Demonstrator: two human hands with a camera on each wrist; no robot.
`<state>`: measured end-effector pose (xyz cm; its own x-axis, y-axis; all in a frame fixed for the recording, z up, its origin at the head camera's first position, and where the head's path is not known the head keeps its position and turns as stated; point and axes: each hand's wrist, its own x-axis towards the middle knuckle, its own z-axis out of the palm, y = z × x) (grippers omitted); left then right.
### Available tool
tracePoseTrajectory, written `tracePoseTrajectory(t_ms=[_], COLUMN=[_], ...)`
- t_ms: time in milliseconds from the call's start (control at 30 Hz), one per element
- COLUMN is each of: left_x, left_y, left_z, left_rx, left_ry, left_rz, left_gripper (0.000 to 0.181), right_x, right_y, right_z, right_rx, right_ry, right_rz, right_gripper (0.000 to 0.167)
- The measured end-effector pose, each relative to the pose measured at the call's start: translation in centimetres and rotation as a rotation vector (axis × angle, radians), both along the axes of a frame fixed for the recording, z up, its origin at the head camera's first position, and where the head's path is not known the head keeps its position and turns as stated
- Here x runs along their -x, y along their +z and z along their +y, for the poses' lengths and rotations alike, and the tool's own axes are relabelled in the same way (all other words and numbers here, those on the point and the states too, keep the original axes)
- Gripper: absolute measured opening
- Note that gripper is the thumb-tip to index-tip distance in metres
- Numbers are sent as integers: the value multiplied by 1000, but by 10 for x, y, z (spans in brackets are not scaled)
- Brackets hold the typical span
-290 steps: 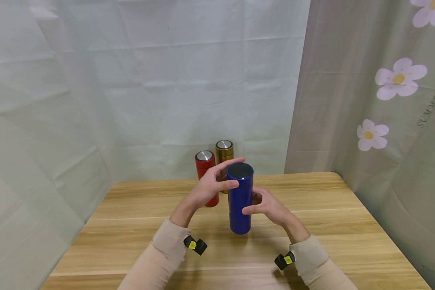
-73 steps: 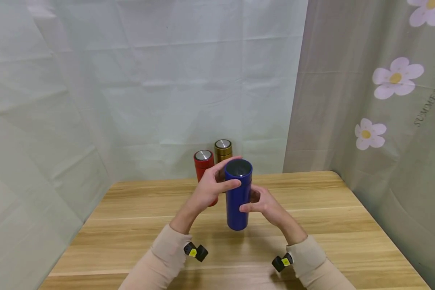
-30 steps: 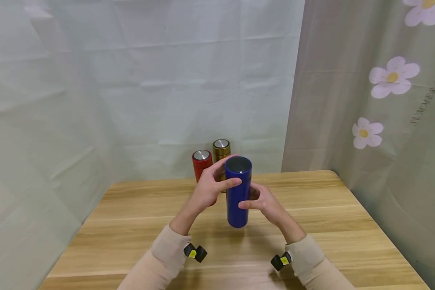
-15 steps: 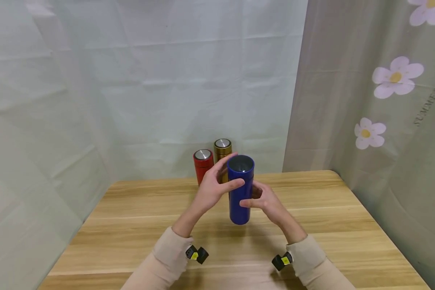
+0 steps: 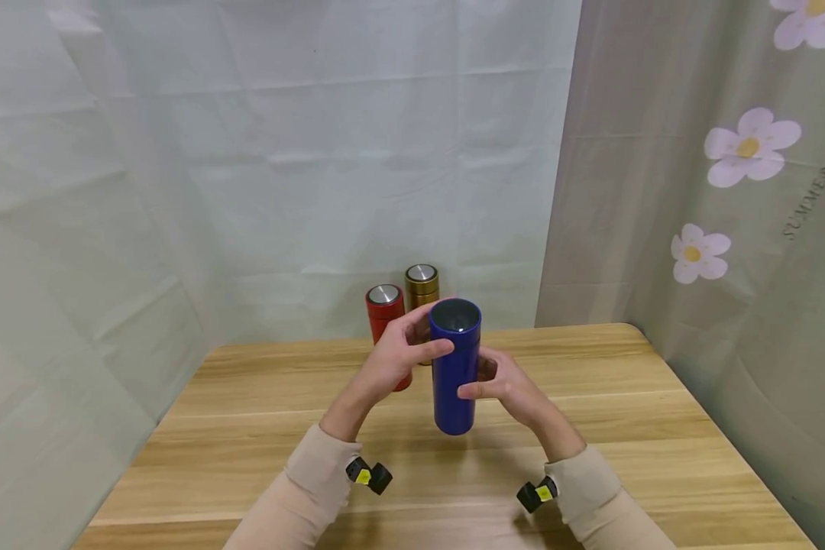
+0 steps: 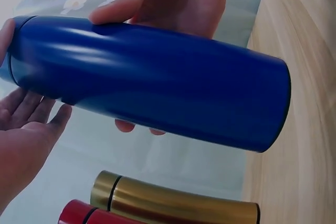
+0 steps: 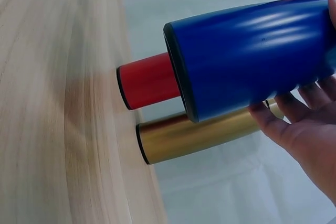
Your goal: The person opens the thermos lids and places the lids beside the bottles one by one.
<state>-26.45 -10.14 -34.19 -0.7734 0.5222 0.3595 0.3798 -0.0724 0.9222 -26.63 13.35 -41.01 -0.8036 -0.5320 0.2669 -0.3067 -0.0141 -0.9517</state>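
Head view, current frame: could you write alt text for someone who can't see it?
A person holds a blue flask above a wooden table, left hand near its top and right hand lower down. Behind it stand a red flask and, farther back, a gold flask, both silver-topped, against pale cloth.

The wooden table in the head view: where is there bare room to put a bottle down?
Bare wood of the table lies between the right hand and right edge, between the left hand and left edge, and between the sleeves. Back centre is crowded: red bottle and gold bottle stand behind the held blue bottle.
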Motion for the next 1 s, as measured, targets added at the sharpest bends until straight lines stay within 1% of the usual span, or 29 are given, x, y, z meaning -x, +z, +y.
tracePoseTrajectory(t_ms=[133, 267, 400, 533, 700, 767, 867, 933, 1000], left_x=[-2, -4, -6, -8, -11, -11, -11, -10, -8], left_y=[-2, -5, -7, -8, -10, -11, -11, -11, -11], left_z=[2, 6, 13, 19, 24, 25, 24, 22, 18], left_rx=[-11, -27, -80, -121, -130, -130, -117, -101, -78], left_ry=[61, 132, 177, 224, 315, 335, 339, 308, 256], left_rz=[9, 40, 71, 94, 126, 136, 146, 135, 116], left_gripper=[75, 74, 73, 76, 78, 78, 79, 79, 80], right_x=[0, -1, -2, -2, -3, -3, -3, -2, -2], right_y=[1, 0, 0, 0, -1, -1, -1, -1, -1], right_z=[0, -2, -4, -6, -9, -9, -10, -10, -9], right_rx=[-5, -4, 3, 14, 21, 19, 15, 12, 13], right_ry=[-10, -25, -50, -79, -101, -104, -107, -109, -108], right_rz=[4, 2, -2, 1, 12, 16, 18, 17, 12], right_gripper=[66, 67, 67, 68, 67, 67, 66, 66, 66])
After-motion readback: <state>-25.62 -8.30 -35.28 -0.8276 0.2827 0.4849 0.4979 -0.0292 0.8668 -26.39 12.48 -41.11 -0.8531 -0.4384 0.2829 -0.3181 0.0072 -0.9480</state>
